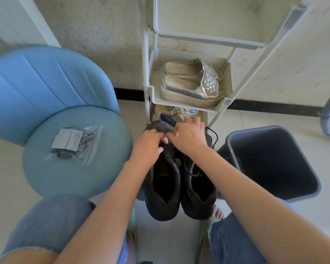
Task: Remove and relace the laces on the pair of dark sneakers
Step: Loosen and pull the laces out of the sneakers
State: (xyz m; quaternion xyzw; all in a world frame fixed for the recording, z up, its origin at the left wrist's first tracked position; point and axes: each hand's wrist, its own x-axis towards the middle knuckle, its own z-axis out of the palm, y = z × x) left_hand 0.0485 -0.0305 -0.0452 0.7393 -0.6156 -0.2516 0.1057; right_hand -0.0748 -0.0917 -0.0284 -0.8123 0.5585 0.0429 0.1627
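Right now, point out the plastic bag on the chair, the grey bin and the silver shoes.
plastic bag [73, 144]: head view, on its white label.
grey bin [234, 147]: head view, on its near left rim.
silver shoes [187, 92]: head view, on the nearer shoe's side.

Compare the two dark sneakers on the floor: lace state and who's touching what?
The left sneaker shows bare eyelets and has both hands, left hand and right hand, at its front. The right sneaker has a loose dark lace lying across it; neither hand grips it. Both stand side by side, toes away.

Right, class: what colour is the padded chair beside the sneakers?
Light blue; the chair shows best in the head view, the only one.
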